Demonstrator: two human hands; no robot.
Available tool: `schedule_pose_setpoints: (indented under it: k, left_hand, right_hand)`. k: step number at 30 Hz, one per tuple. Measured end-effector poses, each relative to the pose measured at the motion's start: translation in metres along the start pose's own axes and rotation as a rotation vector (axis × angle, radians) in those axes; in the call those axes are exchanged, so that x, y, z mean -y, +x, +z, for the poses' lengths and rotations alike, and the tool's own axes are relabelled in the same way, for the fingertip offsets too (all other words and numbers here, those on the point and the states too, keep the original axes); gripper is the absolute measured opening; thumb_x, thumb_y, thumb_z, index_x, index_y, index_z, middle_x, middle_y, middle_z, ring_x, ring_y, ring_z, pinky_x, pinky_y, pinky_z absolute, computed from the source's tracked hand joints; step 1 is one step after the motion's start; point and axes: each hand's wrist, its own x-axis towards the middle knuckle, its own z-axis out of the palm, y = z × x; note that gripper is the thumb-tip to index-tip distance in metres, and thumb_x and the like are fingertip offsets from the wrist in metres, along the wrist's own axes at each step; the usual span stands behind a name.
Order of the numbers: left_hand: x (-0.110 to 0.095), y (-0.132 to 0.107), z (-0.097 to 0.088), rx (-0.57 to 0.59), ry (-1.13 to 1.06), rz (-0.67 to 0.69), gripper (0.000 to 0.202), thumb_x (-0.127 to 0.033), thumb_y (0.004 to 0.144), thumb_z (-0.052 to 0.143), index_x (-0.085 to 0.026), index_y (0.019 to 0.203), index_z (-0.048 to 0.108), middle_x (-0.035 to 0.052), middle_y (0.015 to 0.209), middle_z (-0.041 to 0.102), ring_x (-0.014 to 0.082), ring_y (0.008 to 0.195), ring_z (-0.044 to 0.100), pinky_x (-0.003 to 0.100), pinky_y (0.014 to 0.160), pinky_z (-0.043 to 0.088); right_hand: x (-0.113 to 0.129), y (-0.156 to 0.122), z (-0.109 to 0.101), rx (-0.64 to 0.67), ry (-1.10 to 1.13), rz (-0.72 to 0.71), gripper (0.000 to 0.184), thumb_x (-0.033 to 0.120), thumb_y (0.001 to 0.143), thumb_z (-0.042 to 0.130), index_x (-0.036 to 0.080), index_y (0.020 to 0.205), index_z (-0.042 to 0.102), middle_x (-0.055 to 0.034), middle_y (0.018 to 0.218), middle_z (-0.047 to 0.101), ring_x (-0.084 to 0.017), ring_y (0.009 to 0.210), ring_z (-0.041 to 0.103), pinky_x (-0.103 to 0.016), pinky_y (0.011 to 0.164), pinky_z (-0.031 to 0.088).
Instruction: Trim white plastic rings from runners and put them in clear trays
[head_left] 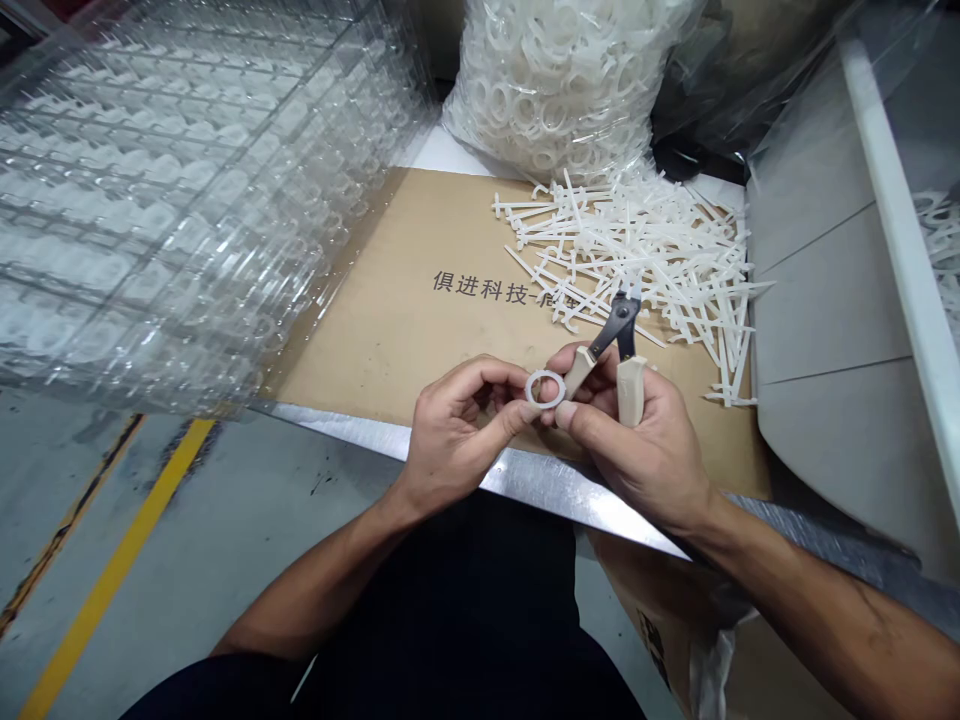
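A small white plastic ring (545, 388) is pinched between the fingertips of both hands, just above the table's metal front edge (540, 480). My left hand (457, 430) grips its left side with thumb and forefinger. My right hand (637, 440) touches the ring's right side with its fingertips. That same hand is wrapped around a pair of cutting pliers (619, 345) with cream handles and black jaws that point away from me.
A cardboard sheet (420, 300) covers the table. Trimmed white plastic sprues (660, 250) lie piled at its far right. A clear bag of white rings (562, 80) stands behind. Stacked clear trays (172, 190) fill the left. A grey bin (825, 330) sits at right.
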Motion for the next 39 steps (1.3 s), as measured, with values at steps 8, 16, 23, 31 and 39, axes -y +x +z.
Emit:
schedule_pose_setpoints:
  k: [8, 16, 23, 31, 39]
  left_hand:
    - [0.001, 0.0004, -0.0003, 0.02, -0.017, 0.014, 0.012, -0.022, 0.091, 0.08, -0.02, 0.101, 0.074, 0.0056, 0.096, 0.074, 0.0174, 0.087, 0.072, 0.029, 0.081, 0.059]
    - [-0.0011, 0.0008, 0.0001, 0.037, -0.057, 0.022, 0.012, -0.02, 0.09, 0.081, -0.019, 0.099, 0.072, 0.0042, 0.094, 0.075, 0.016, 0.085, 0.073, 0.026, 0.077, 0.059]
    - [-0.001, 0.0, -0.0002, 0.074, -0.142, 0.023, 0.012, -0.012, 0.092, 0.077, -0.018, 0.1, 0.071, 0.0033, 0.094, 0.075, 0.0138, 0.084, 0.075, 0.023, 0.079, 0.06]
    - [-0.0052, 0.0016, 0.0006, 0.119, -0.262, -0.025, 0.009, -0.012, 0.094, 0.075, -0.017, 0.099, 0.07, 0.0031, 0.095, 0.075, 0.0116, 0.086, 0.076, 0.021, 0.083, 0.062]
    - [-0.0036, 0.0012, 0.0008, 0.102, -0.345, -0.065, 0.007, -0.015, 0.095, 0.074, -0.017, 0.101, 0.07, 0.0032, 0.095, 0.076, 0.0116, 0.084, 0.076, 0.021, 0.082, 0.063]
  right_hand:
    - [-0.0021, -0.0009, -0.0019, 0.037, -0.011, -0.055, 0.027, 0.024, 0.086, 0.081, 0.022, 0.11, 0.07, -0.0045, 0.102, 0.074, -0.022, 0.096, 0.072, -0.034, 0.086, 0.059]
    - [0.0005, -0.0005, -0.0009, 0.045, -0.01, -0.069, 0.023, 0.025, 0.086, 0.08, 0.021, 0.106, 0.071, -0.002, 0.091, 0.073, -0.019, 0.085, 0.071, -0.034, 0.084, 0.06]
    - [0.0011, -0.0016, -0.0004, 0.059, 0.044, -0.045, 0.022, 0.02, 0.088, 0.078, 0.018, 0.108, 0.07, -0.0042, 0.099, 0.076, -0.018, 0.087, 0.073, -0.03, 0.082, 0.059]
    - [0.004, -0.0019, 0.0011, 0.06, -0.056, -0.102, 0.011, 0.019, 0.093, 0.074, 0.018, 0.104, 0.071, -0.0022, 0.096, 0.074, -0.014, 0.083, 0.069, -0.025, 0.076, 0.056]
    - [0.0048, -0.0007, 0.0024, 0.048, -0.054, -0.092, 0.02, 0.029, 0.09, 0.084, 0.019, 0.103, 0.072, 0.0, 0.087, 0.075, -0.014, 0.078, 0.071, -0.024, 0.075, 0.057]
